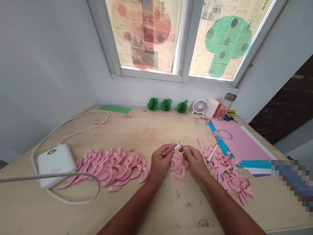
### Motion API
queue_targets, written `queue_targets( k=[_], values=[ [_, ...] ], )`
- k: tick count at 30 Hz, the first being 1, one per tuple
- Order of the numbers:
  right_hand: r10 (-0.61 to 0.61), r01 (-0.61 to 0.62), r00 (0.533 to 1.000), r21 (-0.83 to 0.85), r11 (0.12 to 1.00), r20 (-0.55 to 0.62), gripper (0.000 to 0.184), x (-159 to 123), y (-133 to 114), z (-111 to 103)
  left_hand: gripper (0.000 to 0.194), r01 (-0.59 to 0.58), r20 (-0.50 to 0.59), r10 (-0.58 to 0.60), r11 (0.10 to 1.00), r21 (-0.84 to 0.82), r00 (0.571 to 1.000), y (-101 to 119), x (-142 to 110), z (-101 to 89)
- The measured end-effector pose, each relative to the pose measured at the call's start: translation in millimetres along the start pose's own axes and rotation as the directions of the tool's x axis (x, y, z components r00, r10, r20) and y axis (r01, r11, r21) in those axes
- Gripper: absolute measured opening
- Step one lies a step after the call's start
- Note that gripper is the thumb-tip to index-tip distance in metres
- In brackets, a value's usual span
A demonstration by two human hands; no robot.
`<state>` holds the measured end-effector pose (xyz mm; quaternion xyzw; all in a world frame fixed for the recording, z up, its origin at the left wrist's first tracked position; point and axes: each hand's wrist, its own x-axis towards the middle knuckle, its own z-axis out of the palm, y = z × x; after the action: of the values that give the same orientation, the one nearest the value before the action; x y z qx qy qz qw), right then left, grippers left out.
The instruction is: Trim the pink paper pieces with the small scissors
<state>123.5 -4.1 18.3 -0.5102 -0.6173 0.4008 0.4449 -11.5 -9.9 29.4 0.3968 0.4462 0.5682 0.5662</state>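
Observation:
My left hand [161, 161] is closed on a pink paper piece [169, 148], pinched between thumb and fingers. A short white strip [177, 146], which looks like double-sided tape, runs from it toward my right hand [194, 158]. That hand is closed round scissors [180, 143]; only their thin metal tips show, at the strip, and the handles are hidden. Beneath both hands lie several curved pink paper pieces [180, 171]. To the left is a large overlapping heap of similar curved pieces [114, 169], some with white strips on their ends.
Pink paper scraps [228, 174] and a white pen [212, 153] lie at right. Beyond are pink sheets [234, 129], tape rolls [225, 134], a small fan [200, 106] and a bottle [225, 106]. A white power bank [56, 163] with a looping cable sits left. Green paper balls [166, 104] line the wall.

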Motion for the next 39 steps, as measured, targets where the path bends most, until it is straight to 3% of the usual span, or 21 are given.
queue_targets(
  k=[39],
  values=[
    [-0.002,0.0,1.0,-0.053,0.999,-0.029,0.044,3,6,1,0.03,-0.038,0.066,0.036,0.999,0.024,0.997,-10,-1,-2.0]
  ],
)
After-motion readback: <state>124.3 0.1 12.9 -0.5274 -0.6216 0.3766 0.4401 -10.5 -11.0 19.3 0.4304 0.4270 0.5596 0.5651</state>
